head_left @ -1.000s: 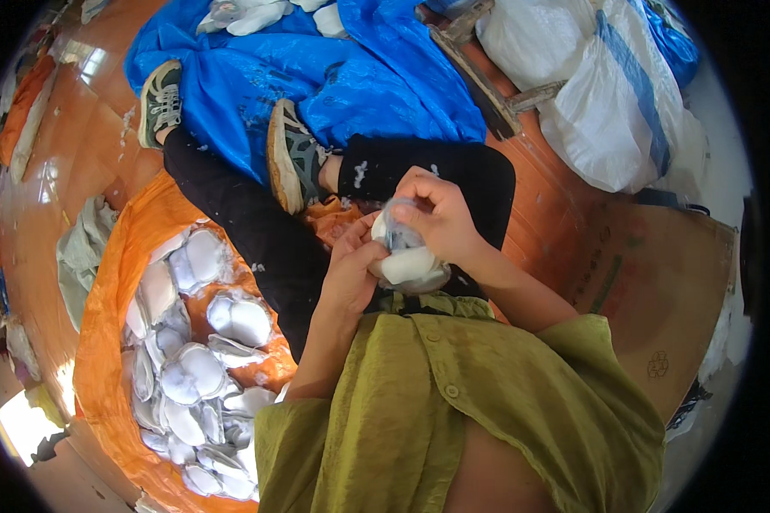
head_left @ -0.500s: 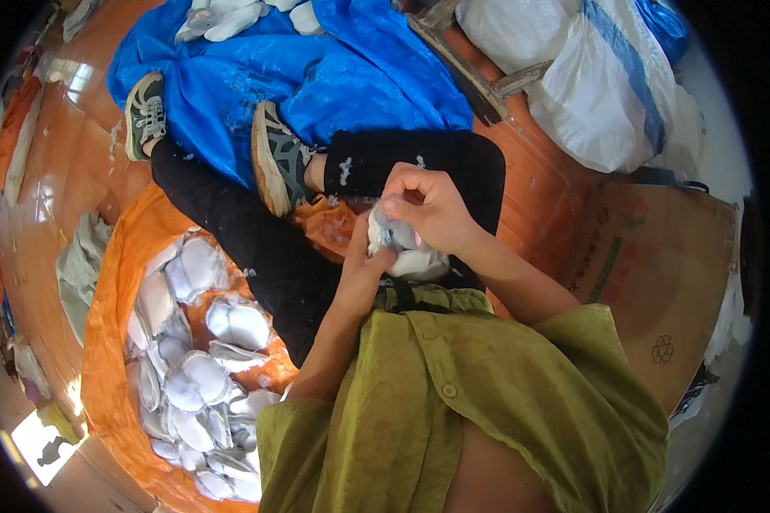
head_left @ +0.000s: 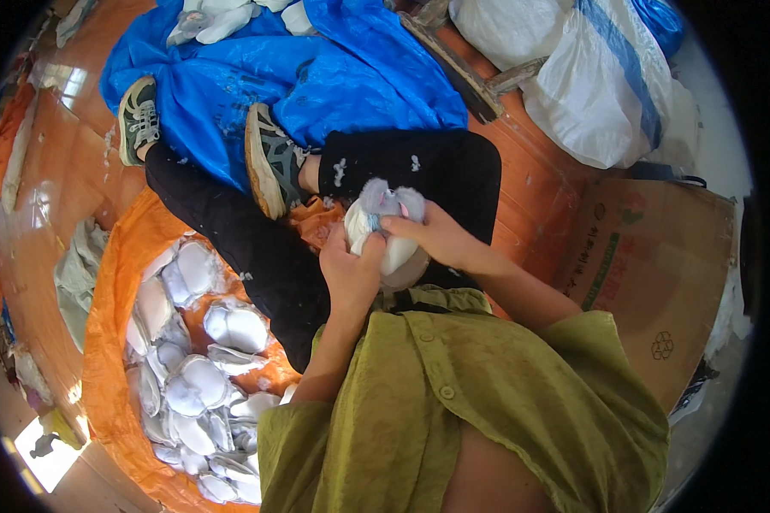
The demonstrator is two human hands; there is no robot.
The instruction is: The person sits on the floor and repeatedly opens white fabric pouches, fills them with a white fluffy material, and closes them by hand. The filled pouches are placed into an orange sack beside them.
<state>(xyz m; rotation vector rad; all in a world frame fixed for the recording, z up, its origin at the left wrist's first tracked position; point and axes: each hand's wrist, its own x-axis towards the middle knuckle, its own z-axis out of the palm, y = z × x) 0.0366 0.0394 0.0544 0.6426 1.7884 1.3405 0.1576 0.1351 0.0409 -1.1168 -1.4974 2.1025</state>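
As the soft white fabric piece with fluffy grey lobes (head_left: 399,255) points lobes-first away from the body, the left hand (head_left: 351,272) and right hand (head_left: 447,239), equally near, pinch opposite sides, nearly closed, above black cloth trousers (head_left: 449,162).

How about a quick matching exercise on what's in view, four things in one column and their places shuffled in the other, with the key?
Things
1. Fluffy grey-and-white piece
2. Orange sack
3. Cardboard box
4. Blue sheet

Places
A. Near the right edge
B. At the top, beyond the black trousers
C. In the left hand and right hand
D. At the left, holding pale padded pieces

Pairs: 1-C, 2-D, 3-A, 4-B
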